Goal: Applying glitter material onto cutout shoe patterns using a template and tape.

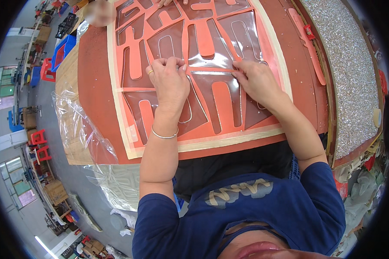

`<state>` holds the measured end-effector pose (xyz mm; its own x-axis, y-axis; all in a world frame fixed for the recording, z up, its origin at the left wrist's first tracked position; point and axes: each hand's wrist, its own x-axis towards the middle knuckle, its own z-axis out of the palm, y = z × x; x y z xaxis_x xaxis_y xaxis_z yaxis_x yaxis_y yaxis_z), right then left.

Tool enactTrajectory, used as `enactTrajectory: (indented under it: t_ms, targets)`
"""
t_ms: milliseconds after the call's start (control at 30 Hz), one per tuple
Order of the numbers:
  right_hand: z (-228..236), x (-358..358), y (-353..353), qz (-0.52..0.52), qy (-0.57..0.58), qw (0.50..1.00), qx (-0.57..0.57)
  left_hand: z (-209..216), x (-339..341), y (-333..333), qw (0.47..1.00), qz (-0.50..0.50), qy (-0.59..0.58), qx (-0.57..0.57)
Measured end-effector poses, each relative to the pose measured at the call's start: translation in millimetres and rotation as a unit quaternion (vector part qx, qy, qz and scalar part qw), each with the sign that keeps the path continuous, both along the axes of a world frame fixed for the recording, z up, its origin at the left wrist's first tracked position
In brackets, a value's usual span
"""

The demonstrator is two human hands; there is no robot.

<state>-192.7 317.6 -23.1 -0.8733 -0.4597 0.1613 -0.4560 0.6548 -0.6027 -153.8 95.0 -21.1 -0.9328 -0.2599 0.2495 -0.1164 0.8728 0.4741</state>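
Note:
Both of my hands lean over an orange-red board with dark, glossy clear-plastic panels point(251, 36) that have orange cut-out shapes. A thin chain of tiny shiny beads point(212, 71) runs straight between my fingertips along a panel edge. My left hand point(169, 82), with a ring and a silver bangle, is closed in a pinch at its left end. My right hand point(258, 84) pinches at its right end, next to the panel's upper right corner. Similar bead lines point(197, 100) trace other panel edges and cut-outs. My fingers partly hide both chain ends.
Cream tape point(212, 146) borders the board on a brown-red table point(93, 82). Another person's hand point(163, 2) rests at the far edge. Clear plastic film point(80, 116) hangs at the left. A glittery silver sheet point(343, 64) lies on the right, beside a long orange strip point(309, 47).

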Motion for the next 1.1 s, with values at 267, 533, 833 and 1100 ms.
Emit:
enactTrajectory:
  t_ms: [267,533,833,1100]
  targets:
    - [4,-5,18,0.061,0.155,0.986,0.005,-2,1,2,0.998,-0.004,0.041,-0.050]
    - [-6,-15,12,0.013,0.153,0.984,-0.092,-7,2,1,0.993,-0.069,0.080,-0.058]
    - [-3,-8,-1,-0.017,0.200,0.979,0.026,1,6,12,0.985,-0.108,0.134,-0.013]
    - [2,-12,-12,-0.071,-0.019,0.996,-0.052,-9,7,18,0.971,-0.217,0.088,0.055]
